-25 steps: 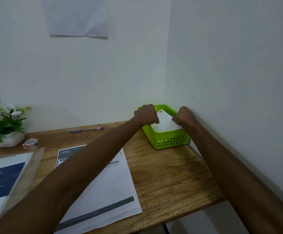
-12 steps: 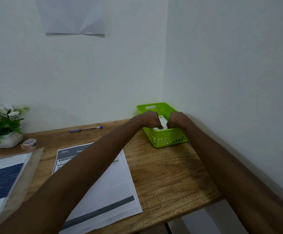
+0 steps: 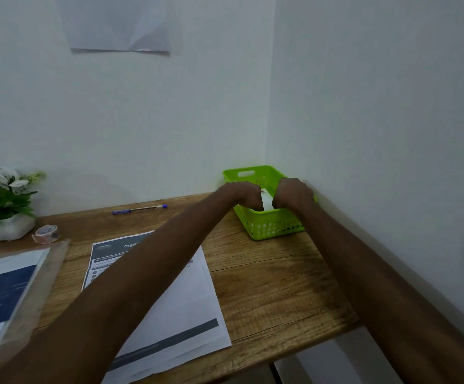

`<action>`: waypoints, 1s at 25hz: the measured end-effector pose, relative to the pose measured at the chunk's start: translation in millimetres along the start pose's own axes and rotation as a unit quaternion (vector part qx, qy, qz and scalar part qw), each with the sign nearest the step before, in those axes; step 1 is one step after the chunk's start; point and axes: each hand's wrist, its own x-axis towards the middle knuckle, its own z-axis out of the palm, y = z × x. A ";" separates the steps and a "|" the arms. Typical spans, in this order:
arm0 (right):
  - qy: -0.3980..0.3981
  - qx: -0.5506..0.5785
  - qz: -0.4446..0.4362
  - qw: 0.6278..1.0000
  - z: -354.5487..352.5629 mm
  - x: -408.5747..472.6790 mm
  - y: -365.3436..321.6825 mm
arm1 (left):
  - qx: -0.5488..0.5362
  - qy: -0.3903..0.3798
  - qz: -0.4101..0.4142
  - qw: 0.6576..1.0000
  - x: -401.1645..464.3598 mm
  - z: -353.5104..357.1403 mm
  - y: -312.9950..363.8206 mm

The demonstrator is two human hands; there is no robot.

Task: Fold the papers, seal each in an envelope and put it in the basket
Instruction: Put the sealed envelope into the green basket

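Observation:
A green plastic basket [image 3: 269,225] stands in the far right corner of the wooden desk. Both my hands reach into it. My left hand [image 3: 246,195] and my right hand [image 3: 291,192] are curled, side by side, on a white envelope [image 3: 267,202] that lies low inside the basket; only a narrow strip of it shows between them. Several printed papers [image 3: 175,297] lie flat on the desk under my left forearm.
A clear plastic sleeve with printed sheets [image 3: 6,286] lies at the left edge. A tape roll [image 3: 46,233], a white pot of flowers [image 3: 1,200] and a blue pen [image 3: 139,209] sit along the back. Walls close in behind and on the right.
The envelope went from resting high over the basket's rim down into the basket, and both hands sank with it and drew closer together.

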 end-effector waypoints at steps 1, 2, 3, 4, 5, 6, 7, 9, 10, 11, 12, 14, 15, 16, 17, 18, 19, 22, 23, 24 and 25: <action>0.011 -0.003 -0.005 1.000 0.0 -1.1 -0.5 | 0.012 -0.007 -0.020 1.000 0.0 -0.7 2.1; 0.026 -0.010 -0.013 1.000 -0.4 -2.4 -1.3 | 0.028 -0.017 -0.043 0.999 -0.5 -1.8 4.7; 0.041 -0.022 -0.023 0.999 -0.6 -2.8 -1.8 | 0.042 -0.027 -0.061 0.997 -0.7 -3.1 7.5; 0.051 -0.036 -0.033 0.998 -1.2 -3.1 -2.1 | 0.049 -0.036 -0.071 0.996 -0.5 -4.4 9.9; 0.050 -0.045 -0.042 0.997 -1.1 -2.7 -3.0 | 0.050 -0.042 -0.075 0.995 -0.2 -5.1 10.6; 0.039 -0.048 -0.048 0.997 -1.3 -1.9 -3.3 | 0.047 -0.043 -0.073 0.995 0.0 -5.3 10.4; 0.022 -0.047 -0.052 0.997 -0.7 -0.5 -3.1 | 0.040 -0.041 -0.066 0.996 0.8 -5.2 9.7; -0.016 -0.048 -0.057 0.997 0.5 1.8 -2.5 | 0.023 -0.033 -0.048 0.998 2.4 -3.4 7.6; -0.033 -0.049 -0.059 0.997 0.8 3.0 -2.8 | 0.019 -0.028 -0.044 0.998 2.8 -2.3 6.3; -0.049 -0.048 -0.061 0.996 1.5 4.5 -3.1 | 0.018 -0.023 -0.044 0.999 3.0 -1.3 5.4; -0.064 -0.046 -0.061 0.995 1.8 5.2 -3.6 | 0.017 -0.016 -0.046 0.999 2.8 -0.5 4.6; -0.081 -0.043 -0.058 0.994 1.1 4.8 -4.2 | 0.005 -0.002 -0.043 0.999 1.3 0.4 3.9; -0.083 -0.039 -0.056 0.994 0.6 4.3 -4.0 | -0.010 0.004 -0.034 0.999 1.3 0.7 3.3; -0.077 -0.033 -0.055 0.995 0.7 4.0 -3.7 | -0.031 0.012 -0.021 0.999 1.5 1.0 2.0; -0.064 -0.023 -0.054 0.996 1.0 3.5 -3.4 | -0.053 0.023 -0.009 0.998 1.0 1.0 1.0; -0.045 -0.011 -0.051 0.998 0.6 2.5 -2.9 | -0.077 0.036 0.002 0.996 0.4 1.0 -0.7; -0.023 0.004 -0.047 0.999 -0.4 1.2 -2.5 | -0.109 0.049 0.008 0.993 -0.3 0.9 -2.8; 0.012 0.055 -0.036 0.998 -5.0 -2.7 -1.0 | -0.198 0.134 0.001 0.971 -9.0 2.1 -8.2; 0.019 0.069 -0.034 0.997 -7.3 -5.1 -1.1 | -0.209 0.172 -0.007 0.963 -13.5 2.3 -10.7; 0.031 0.081 -0.033 0.996 -9.7 -8.2 -2.4 | -0.213 0.203 -0.011 0.955 -18.6 2.0 -14.5; 0.048 0.092 -0.033 0.994 -12.0 -11.6 -4.4 | -0.219 0.226 -0.010 0.949 -24.1 1.5 -19.2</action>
